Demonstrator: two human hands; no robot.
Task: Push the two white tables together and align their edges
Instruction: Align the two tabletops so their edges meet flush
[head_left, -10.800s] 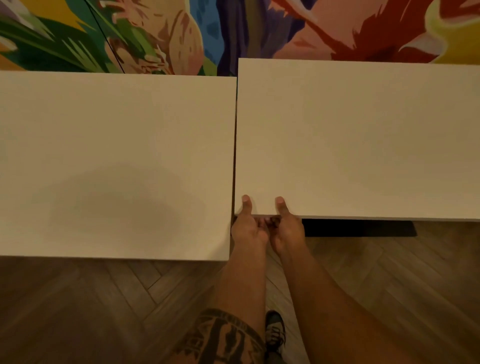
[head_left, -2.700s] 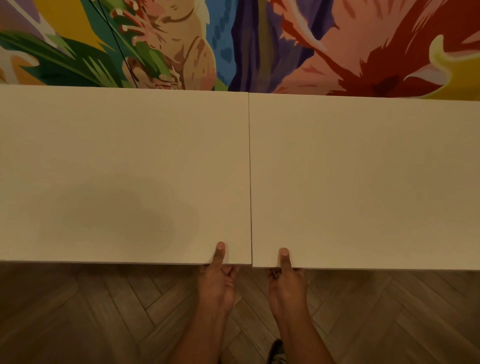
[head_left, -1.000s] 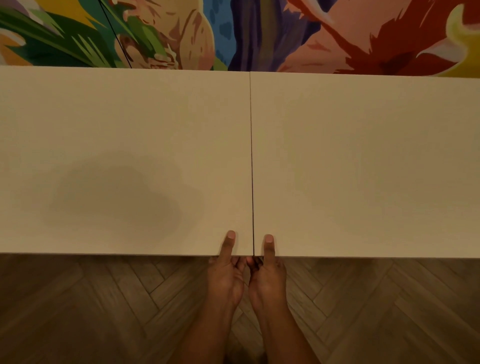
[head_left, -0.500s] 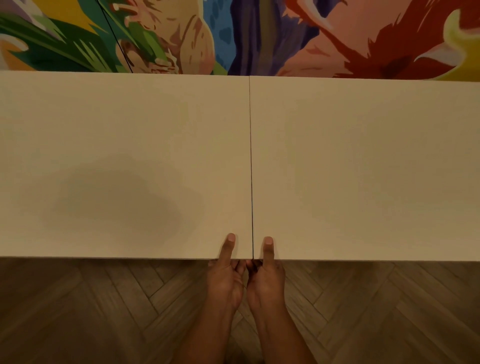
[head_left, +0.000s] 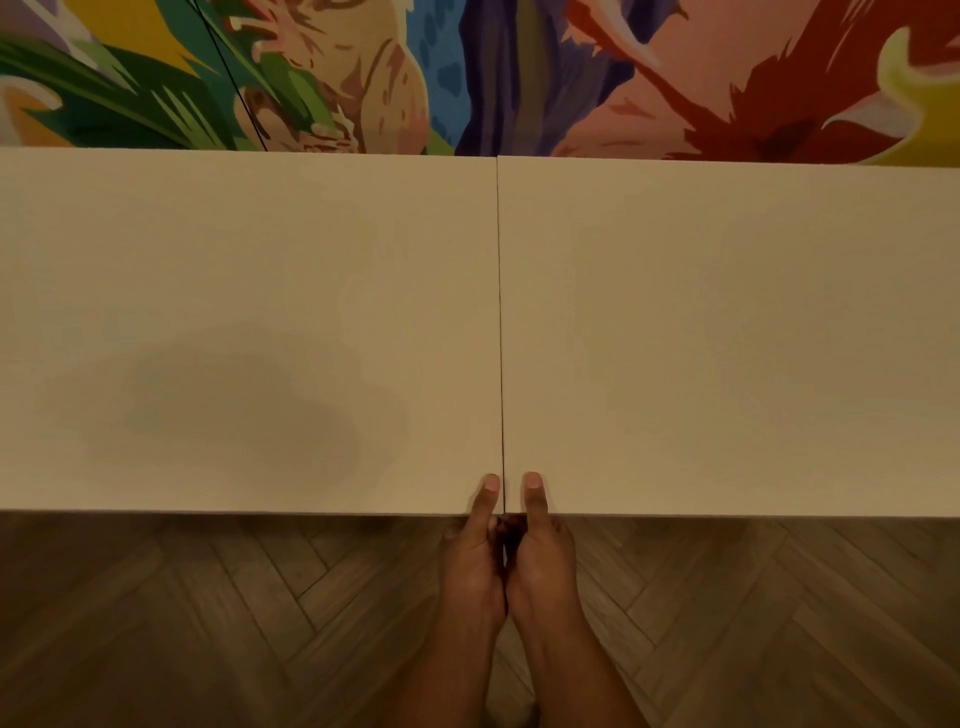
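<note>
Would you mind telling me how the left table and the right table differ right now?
The left table carries a dark shadow patch; the right table looks evenly lit. The left table's far edge sits slightly higher in view than the right table's. Both are white, bare, and meet at a thin seam.

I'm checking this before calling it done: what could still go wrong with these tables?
Both thumbs sit right beside the thin seam; the left hand and right hand could get pinched if it closes. The far edges look slightly stepped, so the left table and right table may need another nudge.
</note>
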